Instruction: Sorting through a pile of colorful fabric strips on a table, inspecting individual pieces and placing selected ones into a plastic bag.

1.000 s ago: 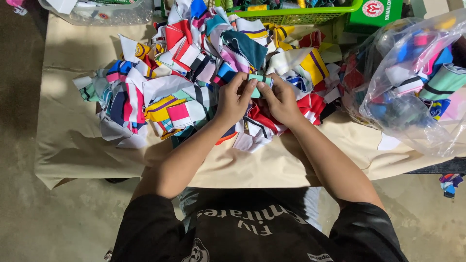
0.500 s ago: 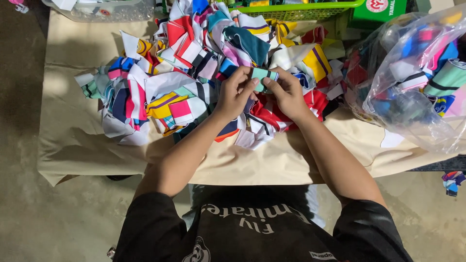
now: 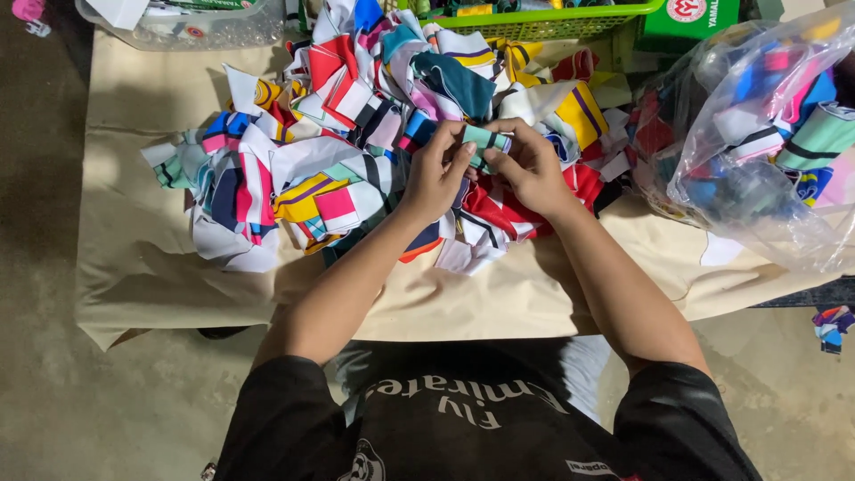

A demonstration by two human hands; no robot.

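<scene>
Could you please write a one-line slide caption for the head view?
Both hands, left hand and right hand, hold a teal striped fabric strip above colourful fabric scraps.

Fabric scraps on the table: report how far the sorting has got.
Done, it seems: a clear plastic bag at the right already holds scraps. In hand: the left hand and right hand pinch one mint-green striped piece. Left: a large pile of coloured scraps covers the tan table sheet.
</scene>
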